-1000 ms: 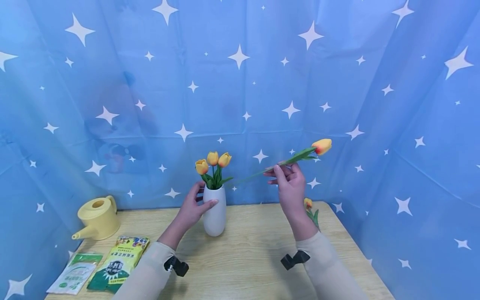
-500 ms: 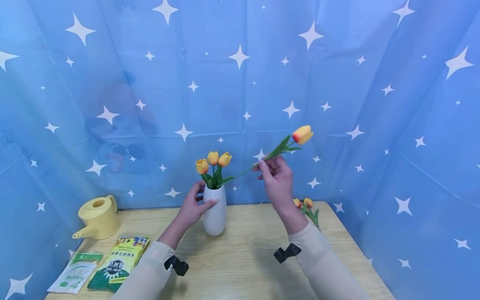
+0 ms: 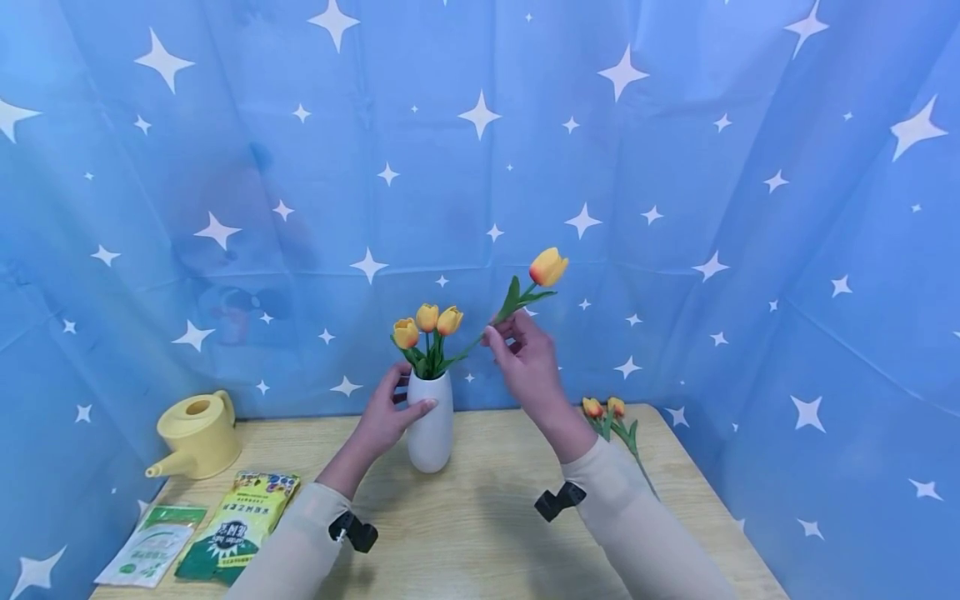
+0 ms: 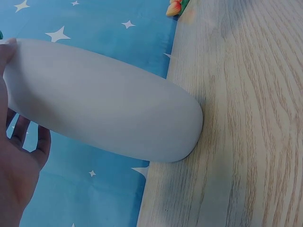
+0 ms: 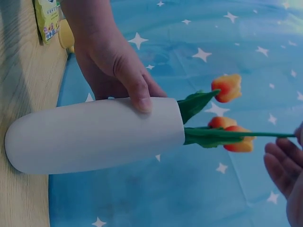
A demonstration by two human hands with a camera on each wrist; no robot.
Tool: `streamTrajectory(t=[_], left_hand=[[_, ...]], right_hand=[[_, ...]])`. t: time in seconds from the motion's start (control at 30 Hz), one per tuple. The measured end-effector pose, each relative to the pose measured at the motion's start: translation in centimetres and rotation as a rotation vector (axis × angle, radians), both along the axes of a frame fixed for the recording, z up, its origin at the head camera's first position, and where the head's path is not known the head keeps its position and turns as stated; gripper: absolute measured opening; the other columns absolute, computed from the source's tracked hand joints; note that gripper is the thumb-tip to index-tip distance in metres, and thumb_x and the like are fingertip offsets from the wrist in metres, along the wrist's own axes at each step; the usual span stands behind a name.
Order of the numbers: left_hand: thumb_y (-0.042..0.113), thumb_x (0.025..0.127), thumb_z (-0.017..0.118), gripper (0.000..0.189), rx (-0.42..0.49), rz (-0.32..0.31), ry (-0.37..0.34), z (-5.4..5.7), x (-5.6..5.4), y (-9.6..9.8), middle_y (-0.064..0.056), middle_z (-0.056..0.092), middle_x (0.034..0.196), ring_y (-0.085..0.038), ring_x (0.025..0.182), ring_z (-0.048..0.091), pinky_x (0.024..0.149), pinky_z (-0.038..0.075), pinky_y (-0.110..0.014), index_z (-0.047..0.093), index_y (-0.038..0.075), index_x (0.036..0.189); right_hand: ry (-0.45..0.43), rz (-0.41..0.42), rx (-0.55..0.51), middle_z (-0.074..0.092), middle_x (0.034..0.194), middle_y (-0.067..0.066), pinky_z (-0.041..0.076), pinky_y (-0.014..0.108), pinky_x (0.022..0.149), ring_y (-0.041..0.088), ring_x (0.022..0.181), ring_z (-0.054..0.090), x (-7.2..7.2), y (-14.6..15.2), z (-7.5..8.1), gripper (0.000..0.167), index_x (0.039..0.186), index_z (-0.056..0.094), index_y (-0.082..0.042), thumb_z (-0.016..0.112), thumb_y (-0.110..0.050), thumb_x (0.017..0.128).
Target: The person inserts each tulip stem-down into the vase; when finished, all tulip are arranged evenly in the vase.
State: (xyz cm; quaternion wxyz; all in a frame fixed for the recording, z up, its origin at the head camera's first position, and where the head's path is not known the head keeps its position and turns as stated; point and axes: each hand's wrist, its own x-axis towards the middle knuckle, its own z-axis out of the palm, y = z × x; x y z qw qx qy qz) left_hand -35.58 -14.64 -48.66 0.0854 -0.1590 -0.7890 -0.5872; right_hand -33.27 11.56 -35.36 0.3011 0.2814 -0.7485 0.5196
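A white vase [image 3: 431,429] stands upright on the table with several yellow-orange tulips [image 3: 427,317] in its mouth. My left hand [image 3: 386,417] grips the vase near its top, thumb on the near side and fingers behind. In the right wrist view that thumb lies on the vase [image 5: 94,137] just below the rim. My right hand [image 3: 528,362] pinches the stem of a single tulip [image 3: 549,267] to the right of the vase. Its bloom points up and right. The stem's lower part slants down toward the vase mouth and overlaps the leaves there.
Two more tulips [image 3: 603,408] lie at the table's back right, partly behind my right forearm. A yellow watering can [image 3: 197,437] stands at the back left. A green-yellow packet [image 3: 238,525] and a white-green packet [image 3: 150,546] lie in front of it. A star-patterned blue curtain [image 3: 480,183] hangs behind.
My right hand has moved left with the tulip, and the stem has become steeper, its lower end nearing the vase mouth. The left hand and vase have stayed put.
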Motion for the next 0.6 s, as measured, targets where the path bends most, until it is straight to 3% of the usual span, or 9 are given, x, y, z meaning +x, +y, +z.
streamTrajectory(t=[0.3, 0.47, 0.6], left_hand=[[0.048, 0.098, 0.086, 0.075, -0.003, -0.006, 0.006, -0.2, 0.0, 0.1, -0.012, 0.054, 0.156, -0.044, 0.146, 0.051, 0.118, 0.046, -0.067, 0.047, 0.018, 0.156], [0.047, 0.098, 0.086, 0.074, -0.006, -0.004, 0.01, -0.2, -0.1, 0.0, -0.011, 0.054, 0.156, -0.043, 0.146, 0.052, 0.118, 0.046, -0.067, 0.047, 0.019, 0.155], [0.047, 0.098, 0.086, 0.074, -0.004, -0.003, 0.011, -0.1, 0.0, 0.0, -0.011, 0.054, 0.156, -0.043, 0.145, 0.052, 0.118, 0.046, -0.067, 0.047, 0.019, 0.156]], right_hand=[[0.041, 0.038, -0.024, 0.076, 0.093, 0.008, 0.054, 0.027, 0.059, 0.021, 0.081, 0.07, -0.4, -0.1, 0.7, 0.008, 0.112, 0.067, -0.004, 0.069, -0.011, 0.111], [0.081, 0.042, 0.069, 0.076, 0.093, 0.015, 0.052, 0.031, 0.056, 0.022, 0.084, 0.074, -0.7, -0.7, 0.8, 0.008, 0.11, 0.066, -0.005, 0.071, -0.011, 0.11], [0.063, 0.016, 0.15, 0.075, 0.092, 0.007, 0.055, 0.03, 0.059, 0.018, 0.085, 0.071, -0.6, -1.3, 0.5, 0.008, 0.109, 0.067, -0.009, 0.075, -0.01, 0.108]])
